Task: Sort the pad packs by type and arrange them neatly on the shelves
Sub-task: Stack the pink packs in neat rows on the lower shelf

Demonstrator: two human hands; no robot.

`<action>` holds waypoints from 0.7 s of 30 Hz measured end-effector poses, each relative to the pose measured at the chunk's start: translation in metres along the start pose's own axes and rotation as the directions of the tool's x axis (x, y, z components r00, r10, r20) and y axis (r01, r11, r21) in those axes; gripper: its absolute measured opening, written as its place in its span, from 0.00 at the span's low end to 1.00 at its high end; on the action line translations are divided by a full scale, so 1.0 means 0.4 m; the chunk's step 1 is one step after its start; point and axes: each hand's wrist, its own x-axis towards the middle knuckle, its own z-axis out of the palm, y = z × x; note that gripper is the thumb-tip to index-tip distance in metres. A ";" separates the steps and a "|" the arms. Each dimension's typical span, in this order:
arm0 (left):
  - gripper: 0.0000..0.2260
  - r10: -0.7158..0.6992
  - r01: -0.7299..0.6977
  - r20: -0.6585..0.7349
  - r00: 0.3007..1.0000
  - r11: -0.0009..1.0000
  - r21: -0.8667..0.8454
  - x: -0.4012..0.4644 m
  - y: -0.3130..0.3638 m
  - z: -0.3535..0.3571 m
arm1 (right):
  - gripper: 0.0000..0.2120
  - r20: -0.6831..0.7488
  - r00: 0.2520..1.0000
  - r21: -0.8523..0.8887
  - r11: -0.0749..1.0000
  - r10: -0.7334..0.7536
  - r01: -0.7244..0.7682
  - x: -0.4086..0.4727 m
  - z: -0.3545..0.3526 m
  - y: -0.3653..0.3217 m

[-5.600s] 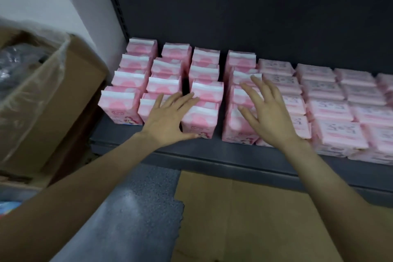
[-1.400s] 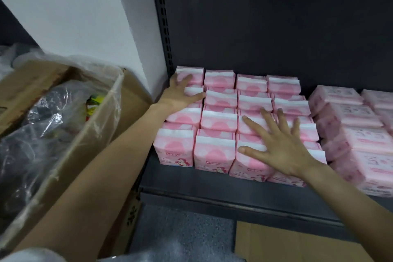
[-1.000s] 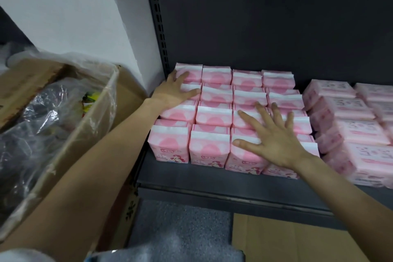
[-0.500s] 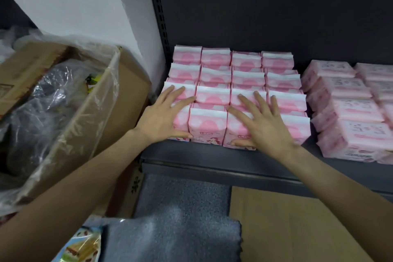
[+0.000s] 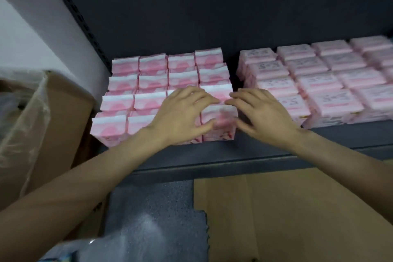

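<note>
Now both hands, left hand (image 5: 180, 117) and right hand (image 5: 262, 114), grip the front pack (image 5: 221, 125).

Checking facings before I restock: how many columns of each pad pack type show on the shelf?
Upright pink-and-white packs: 4 columns
Flat pale pink packs: 4 columns in view, cut off at the frame edge
Total: 8 columns
</note>
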 end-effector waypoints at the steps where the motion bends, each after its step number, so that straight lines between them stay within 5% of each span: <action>1: 0.20 -0.008 0.008 0.008 1.000 0.998 -0.067 0.036 0.033 0.021 | 0.21 0.014 0.999 -0.016 0.999 0.042 -0.042 -0.030 -0.013 0.041; 3: 0.22 -0.071 0.089 0.082 0.994 0.967 -0.238 0.123 0.123 0.068 | 0.22 0.036 0.986 -0.044 0.986 0.161 -0.160 -0.110 -0.055 0.137; 6: 0.38 -0.169 0.284 0.294 0.941 0.868 -0.408 0.212 0.255 0.144 | 0.30 0.041 0.948 -0.062 0.948 0.316 -0.313 -0.236 -0.097 0.265; 12: 0.57 -0.440 0.589 0.464 0.769 0.770 -0.245 0.279 0.301 0.315 | 0.47 0.163 0.869 -0.091 0.885 0.467 -0.458 -0.386 -0.090 0.439; 15: 0.58 -0.474 0.668 0.510 0.718 0.677 -0.310 0.311 0.293 0.351 | 0.50 0.254 0.865 -0.116 0.902 0.432 -0.416 -0.399 -0.068 0.507; 21: 0.58 -0.483 0.656 0.468 0.740 0.674 -0.340 0.346 0.278 0.387 | 0.55 0.375 0.865 -0.115 0.943 0.333 -0.313 -0.336 -0.019 0.574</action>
